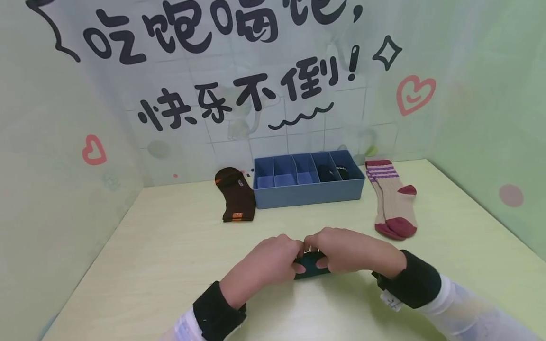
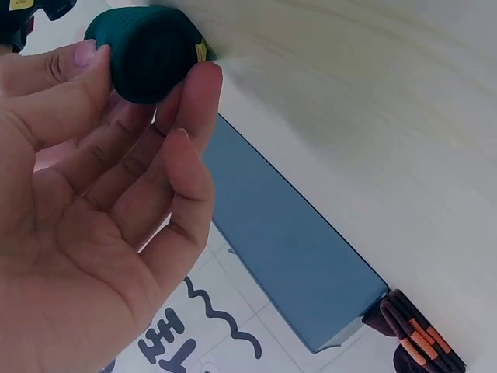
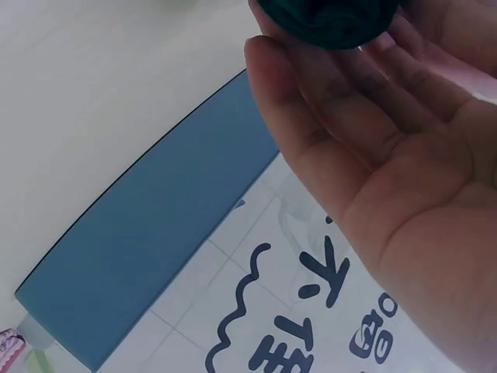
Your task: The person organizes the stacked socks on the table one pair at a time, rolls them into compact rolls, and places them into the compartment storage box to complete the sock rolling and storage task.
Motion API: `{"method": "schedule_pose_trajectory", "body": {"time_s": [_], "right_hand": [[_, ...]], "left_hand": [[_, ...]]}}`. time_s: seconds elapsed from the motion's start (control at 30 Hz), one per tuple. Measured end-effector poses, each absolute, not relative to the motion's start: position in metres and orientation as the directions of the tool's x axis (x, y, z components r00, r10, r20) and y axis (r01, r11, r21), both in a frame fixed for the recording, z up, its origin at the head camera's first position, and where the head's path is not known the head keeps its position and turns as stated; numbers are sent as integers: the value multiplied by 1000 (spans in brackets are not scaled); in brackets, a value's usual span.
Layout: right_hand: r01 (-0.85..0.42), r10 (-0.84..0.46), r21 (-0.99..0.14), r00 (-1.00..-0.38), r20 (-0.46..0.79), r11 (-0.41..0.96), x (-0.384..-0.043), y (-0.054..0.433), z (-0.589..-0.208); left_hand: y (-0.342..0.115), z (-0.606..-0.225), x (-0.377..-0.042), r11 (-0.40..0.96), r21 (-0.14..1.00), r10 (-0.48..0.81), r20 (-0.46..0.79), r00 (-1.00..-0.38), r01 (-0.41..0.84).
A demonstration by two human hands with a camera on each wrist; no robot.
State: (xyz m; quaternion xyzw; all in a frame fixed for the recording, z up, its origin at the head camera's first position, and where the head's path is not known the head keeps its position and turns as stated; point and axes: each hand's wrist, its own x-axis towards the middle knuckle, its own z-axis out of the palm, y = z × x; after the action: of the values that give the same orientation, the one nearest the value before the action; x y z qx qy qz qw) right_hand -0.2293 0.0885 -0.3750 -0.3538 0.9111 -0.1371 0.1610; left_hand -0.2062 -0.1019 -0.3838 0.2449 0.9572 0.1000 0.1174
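Both hands hold a rolled dark green sock low over the near middle of the table. My left hand pinches one end between thumb and fingers; my right hand grips the other end the same way. In the left wrist view the rolled sock shows a round end and a small yellow mark on its edge. The right wrist view catches only the lower part of the roll at the top, above the curved fingers.
Behind the hands stands a blue divided box, dark rolled items in its two right compartments. Left of it lies a brown sock pair with orange trim; right of it, a beige and maroon pair. A printed curtain hangs behind.
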Motion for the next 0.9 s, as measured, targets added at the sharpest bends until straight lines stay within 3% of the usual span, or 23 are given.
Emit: {"method": "schedule_pose_trajectory", "body": {"time_s": [0.3,0.4,0.63,0.8,0.9], "right_hand": [[-743,-760,-162,-641,-108,650,-220,87,-376],[-737,-761,-194,-638,-116,647,-224,88,-376],[-647,-750,-405,-636,-181,646,-248,99,-367],[-613,-697,-380,-705,-132,692,-282,114,-344],[-548,-615,-391,-786,-62,739,-306,118,-328]], "left_hand": [[-106,-383,-206,864,272,476,-170,-863,423],[-108,-383,-206,868,252,473,-154,-867,428],[-120,-379,-214,891,245,426,-160,-891,382],[-151,-375,-237,920,271,336,-172,-926,283],[-171,-376,-250,953,224,239,-148,-960,203]]}}
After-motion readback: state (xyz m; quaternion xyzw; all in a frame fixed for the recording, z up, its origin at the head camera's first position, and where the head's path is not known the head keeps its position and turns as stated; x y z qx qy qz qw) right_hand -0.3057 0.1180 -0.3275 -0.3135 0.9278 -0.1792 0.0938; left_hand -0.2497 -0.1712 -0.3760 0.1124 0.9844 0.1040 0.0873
